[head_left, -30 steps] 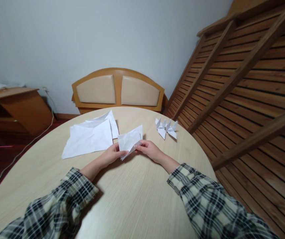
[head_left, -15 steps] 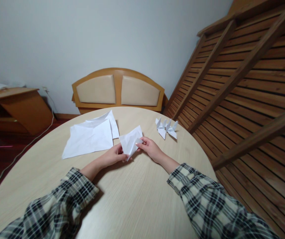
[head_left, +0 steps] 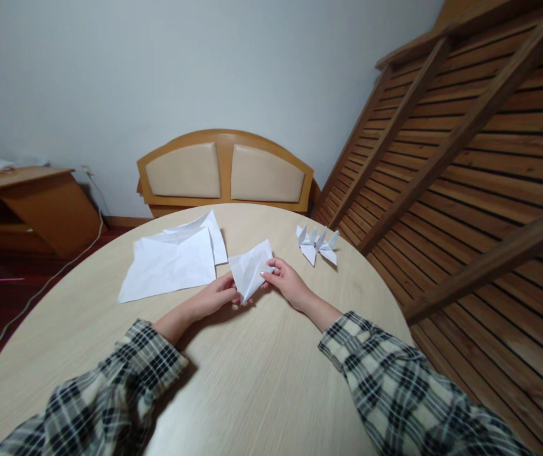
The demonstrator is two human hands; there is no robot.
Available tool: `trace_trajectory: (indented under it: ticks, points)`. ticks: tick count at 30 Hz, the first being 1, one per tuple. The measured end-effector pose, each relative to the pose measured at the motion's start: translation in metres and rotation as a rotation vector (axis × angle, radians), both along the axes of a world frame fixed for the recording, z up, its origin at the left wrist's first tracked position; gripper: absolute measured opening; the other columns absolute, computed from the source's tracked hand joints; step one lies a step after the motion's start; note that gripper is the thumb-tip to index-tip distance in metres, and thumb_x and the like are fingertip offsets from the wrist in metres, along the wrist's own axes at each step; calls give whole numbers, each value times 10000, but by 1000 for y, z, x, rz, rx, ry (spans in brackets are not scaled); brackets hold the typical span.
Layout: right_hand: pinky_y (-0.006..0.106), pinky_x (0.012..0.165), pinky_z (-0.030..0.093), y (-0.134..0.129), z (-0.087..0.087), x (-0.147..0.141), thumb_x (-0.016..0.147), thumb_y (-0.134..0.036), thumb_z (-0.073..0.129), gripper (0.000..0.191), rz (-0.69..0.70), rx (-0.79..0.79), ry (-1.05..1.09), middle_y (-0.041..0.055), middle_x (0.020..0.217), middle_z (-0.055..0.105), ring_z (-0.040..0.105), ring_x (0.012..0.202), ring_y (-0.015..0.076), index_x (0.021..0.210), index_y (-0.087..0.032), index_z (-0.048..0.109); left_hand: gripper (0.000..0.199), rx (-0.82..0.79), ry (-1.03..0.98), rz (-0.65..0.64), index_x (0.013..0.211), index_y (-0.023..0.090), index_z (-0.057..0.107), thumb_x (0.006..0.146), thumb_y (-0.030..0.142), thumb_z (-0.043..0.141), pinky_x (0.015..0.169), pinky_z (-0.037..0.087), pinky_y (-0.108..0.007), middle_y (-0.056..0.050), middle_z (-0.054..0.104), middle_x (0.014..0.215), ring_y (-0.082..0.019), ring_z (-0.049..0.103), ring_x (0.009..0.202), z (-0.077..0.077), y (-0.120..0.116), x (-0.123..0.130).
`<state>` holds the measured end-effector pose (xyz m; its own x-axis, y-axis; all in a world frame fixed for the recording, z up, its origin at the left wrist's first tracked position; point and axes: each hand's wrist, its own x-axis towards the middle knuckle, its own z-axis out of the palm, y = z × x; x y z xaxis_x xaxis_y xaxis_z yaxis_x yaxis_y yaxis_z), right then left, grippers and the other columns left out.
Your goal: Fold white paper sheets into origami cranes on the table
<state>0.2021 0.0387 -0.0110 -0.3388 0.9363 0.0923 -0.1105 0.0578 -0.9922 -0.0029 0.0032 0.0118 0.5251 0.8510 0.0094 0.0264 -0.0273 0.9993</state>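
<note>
A small folded sheet of white paper (head_left: 251, 271), creased down its middle, is held between my hands just above the table. My left hand (head_left: 217, 295) grips its lower left edge, with some fingertips hidden behind the sheet. On the right edge, my right hand (head_left: 287, 282) pinches the paper between thumb and fingers. Beyond my right hand stand white folded paper cranes (head_left: 318, 244), close together. To the left, large white paper sheets (head_left: 169, 266) lie overlapping, wrinkled by old creases.
The round pale wooden table (head_left: 247, 392) fills the lower view. Behind it stands a padded wooden headboard (head_left: 226, 171) against the wall. A slatted wooden frame (head_left: 471, 152) leans on the right. A wooden desk (head_left: 38, 202) and a white cable (head_left: 57, 272) are on the left.
My left thumb has shifted back off the front of the folded paper, towards its left edge. The right hand's pinch has barely moved; the cranes and large sheets are unchanged.
</note>
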Motion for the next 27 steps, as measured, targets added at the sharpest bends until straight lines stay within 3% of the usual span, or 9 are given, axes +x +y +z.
trace_trajectory:
  ticks: [2,5,10,19,27]
  points:
    - [247,597,466,-1,1,0,725,-343,714,328,0,2,-2,-36,698,598,597,602,108,912,-197,488,226,26,29,23,968,153,584,769,257,609,631,430,-298,-63,631,785,-164,569,678,2,-1,1]
    - [239,590,456,-2,2,0,722,-339,711,323,11,-4,2,-35,710,607,596,594,99,901,-193,485,364,53,60,23,1043,140,559,755,329,674,617,434,-304,-76,634,830,-167,566,669,0,0,2]
    - [232,583,454,-1,1,0,718,-334,715,329,15,-19,9,-33,714,610,598,586,94,904,-191,483,482,89,98,49,1112,138,536,713,325,732,600,429,-288,-74,632,897,-166,573,700,-6,1,5]
    - [224,582,454,0,-1,0,741,-354,695,336,36,-4,18,-37,687,616,609,580,100,925,-199,460,404,59,101,73,1062,130,506,744,296,692,609,429,-279,-56,629,844,-154,576,685,-9,1,4]
    - [231,555,450,3,-5,0,843,-379,558,236,6,53,-2,-30,683,610,620,572,119,974,-214,452,367,88,111,56,1061,131,518,764,280,674,573,413,-267,-56,633,818,-145,564,657,-10,2,3]
